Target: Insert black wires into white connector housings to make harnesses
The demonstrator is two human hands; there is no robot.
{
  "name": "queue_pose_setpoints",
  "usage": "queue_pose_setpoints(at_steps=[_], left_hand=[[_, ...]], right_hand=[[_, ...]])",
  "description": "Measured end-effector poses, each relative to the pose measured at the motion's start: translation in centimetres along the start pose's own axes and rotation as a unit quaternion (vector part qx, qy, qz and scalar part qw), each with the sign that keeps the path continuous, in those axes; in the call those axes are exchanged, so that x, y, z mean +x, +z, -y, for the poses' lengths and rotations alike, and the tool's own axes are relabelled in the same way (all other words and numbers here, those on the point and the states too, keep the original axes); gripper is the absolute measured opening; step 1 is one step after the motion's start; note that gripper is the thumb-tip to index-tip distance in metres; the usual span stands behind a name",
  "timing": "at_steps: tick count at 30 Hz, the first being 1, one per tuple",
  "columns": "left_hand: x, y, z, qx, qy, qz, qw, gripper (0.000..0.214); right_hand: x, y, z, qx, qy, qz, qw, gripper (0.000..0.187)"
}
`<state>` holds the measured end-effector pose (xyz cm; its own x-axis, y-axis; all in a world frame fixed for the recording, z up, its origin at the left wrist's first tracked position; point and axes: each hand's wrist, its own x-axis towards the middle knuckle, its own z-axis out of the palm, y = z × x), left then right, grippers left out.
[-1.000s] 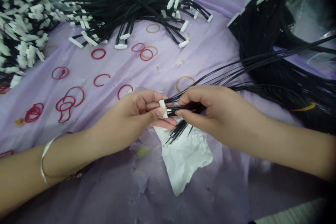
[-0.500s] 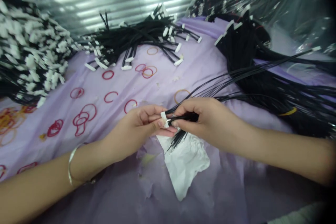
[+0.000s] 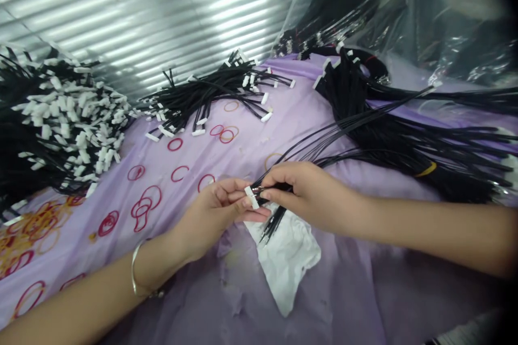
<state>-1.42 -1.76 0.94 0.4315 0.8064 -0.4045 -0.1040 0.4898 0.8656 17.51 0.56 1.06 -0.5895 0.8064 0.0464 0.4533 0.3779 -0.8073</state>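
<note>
My left hand [image 3: 218, 210] pinches a small white connector [image 3: 251, 197] between thumb and fingers at the centre of the view. My right hand [image 3: 301, 194] is closed on a bundle of thin black wires [image 3: 279, 210], with one wire tip held right at the connector. The loose wire ends hang down below my fingers over a crumpled white sheet [image 3: 285, 253]. The wires trail off to the right across the purple cloth [image 3: 202, 291]. A thin bangle sits on my left wrist.
A pile of black wire harnesses with white connectors [image 3: 60, 124] lies at the left, another heap [image 3: 214, 94] at the back centre. A thick black wire bundle [image 3: 404, 135] with a yellow band lies at the right. Red and orange rubber bands [image 3: 145, 199] are scattered about. A corrugated metal wall stands behind.
The camera has tilted up, showing more of the metal wall and the piles. Both hands keep their hold on the connector and wires with little change between them.
</note>
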Motion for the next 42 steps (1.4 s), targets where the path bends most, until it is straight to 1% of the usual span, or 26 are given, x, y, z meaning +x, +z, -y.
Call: queue_pose_setpoints(at_steps=[6,9,13,17,20,22,24,26,27,29,31,32,35,38,40,42], left_hand=[[-0.1,0.0,0.3,0.016,0.012,-0.003,1.000,0.015],[-0.1,-0.2,0.6,0.014,0.027,0.001,1.000,0.018],[0.0,-0.4,0.7,0.015,0.037,0.005,0.999,0.015],[0.2,-0.3,0.7,0.008,0.034,-0.006,0.999,0.018],[0.2,-0.2,0.7,0.001,0.029,-0.010,1.000,0.020],[0.2,-0.2,0.7,-0.007,0.033,-0.009,0.999,0.020],[0.2,-0.2,0.7,-0.017,0.042,-0.007,0.999,0.018],[0.1,-0.2,0.7,-0.020,0.050,-0.005,0.999,0.017],[0.1,-0.1,0.7,-0.019,0.054,-0.006,0.998,0.017],[0.1,0.0,0.5,-0.011,0.055,-0.008,0.998,0.015],[0.0,0.2,0.4,-0.006,0.054,-0.016,0.998,0.014],[0.0,0.3,0.4,-0.004,0.054,-0.017,0.998,0.013],[-0.1,0.5,0.4,-0.004,0.065,-0.015,0.998,0.010],[-0.1,0.6,0.5,-0.005,0.078,-0.018,0.997,0.014],[0.0,0.5,0.6,0.011,0.077,-0.024,0.997,0.016],[0.1,0.5,0.6,0.026,0.068,-0.029,0.997,0.015]], right_hand=[[0.0,0.2,0.2,-0.032,-0.033,-0.004,0.999,0.017],[0.0,0.3,0.0,-0.042,-0.053,-0.019,0.998,0.017],[-0.2,0.7,-0.1,-0.057,-0.059,-0.032,0.996,0.016],[-0.4,1.2,0.0,-0.061,-0.075,-0.050,0.994,0.015],[-0.2,1.1,0.2,-0.071,-0.063,-0.050,0.994,0.015],[-0.1,0.7,0.3,-0.076,-0.047,-0.042,0.995,0.013],[0.0,0.3,0.3,-0.086,-0.048,-0.042,0.994,0.010],[0.0,-0.2,0.1,-0.102,-0.074,-0.055,0.990,0.005],[-0.1,-0.4,-0.1,-0.113,-0.098,-0.060,0.987,0.006],[-0.3,-0.7,-0.3,-0.134,-0.151,-0.059,0.977,0.011],[-0.4,-0.9,-0.4,-0.153,-0.187,-0.058,0.969,0.017],[-0.4,-0.9,-0.4,-0.161,-0.191,-0.064,0.966,0.018],[-0.4,-1.1,-0.2,-0.182,-0.174,-0.087,0.964,0.016],[-0.3,-1.0,-0.3,-0.194,-0.170,-0.070,0.964,0.016],[-0.1,-0.9,-0.6,-0.188,-0.184,-0.056,0.963,0.016],[-0.1,-0.8,-0.9,-0.189,-0.199,-0.059,0.960,0.017]])
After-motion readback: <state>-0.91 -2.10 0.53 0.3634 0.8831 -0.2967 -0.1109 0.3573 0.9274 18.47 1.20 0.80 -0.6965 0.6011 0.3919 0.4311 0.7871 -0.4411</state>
